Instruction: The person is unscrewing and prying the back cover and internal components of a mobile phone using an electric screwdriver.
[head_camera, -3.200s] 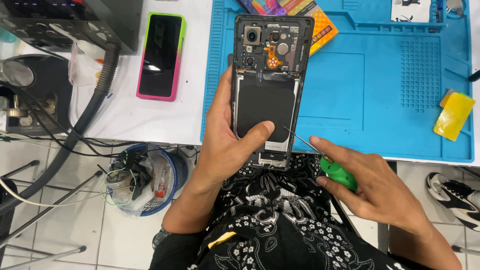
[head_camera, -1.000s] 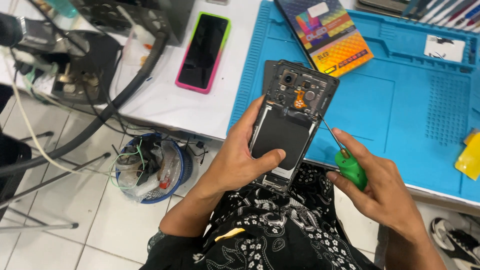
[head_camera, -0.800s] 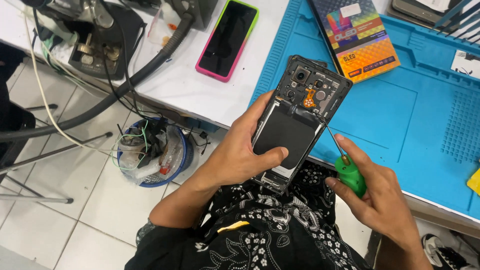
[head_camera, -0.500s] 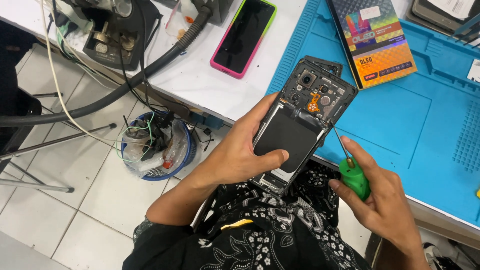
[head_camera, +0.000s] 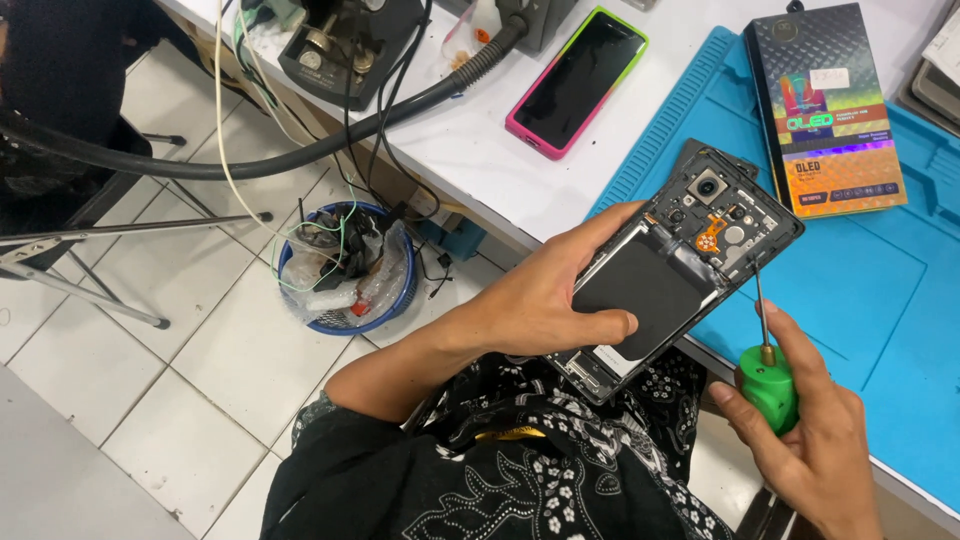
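The left hand (head_camera: 545, 300) grips the opened phone (head_camera: 680, 270) (thumb across its dark middle); the right hand (head_camera: 815, 440), closed around a green screwdriver (head_camera: 767, 375), touches the tip to the phone's right edge.

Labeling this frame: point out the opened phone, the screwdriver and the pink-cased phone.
opened phone (head_camera: 655, 290): head view, on its dark battery panel.
screwdriver (head_camera: 768, 385): head view, on its green handle.
pink-cased phone (head_camera: 580, 80): head view, on the middle of its dark screen.

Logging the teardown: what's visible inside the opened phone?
Inside the opened phone: a black panel, camera lenses and an orange ribbon. The left hand covers one edge; parts beneath the panel are hidden.
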